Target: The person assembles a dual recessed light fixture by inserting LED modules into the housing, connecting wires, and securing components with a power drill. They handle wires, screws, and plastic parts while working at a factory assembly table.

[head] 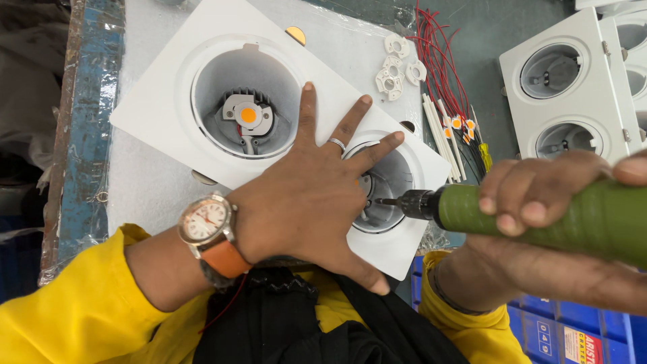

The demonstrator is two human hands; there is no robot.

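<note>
Perhaps matte, cylindrical green screwdriver (pixel 539 219), white housing (pixel 182 101).

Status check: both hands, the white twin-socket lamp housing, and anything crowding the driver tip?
Left hand flat on white twin-socket lamp housing. Right hand grips green electric screwdriver, bit inside near socket. Left fingers close beside bit.

Lighting assembly workshop: downlight housings (pixel 569 84), red wires (pixel 441 64).

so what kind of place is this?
Likely a light-fitting assembly bench. The left hand presses down a white twin downlight housing while the right hand drives a green electric screwdriver into it. Red-wired LED chips and finished housings lie beside it.
</note>
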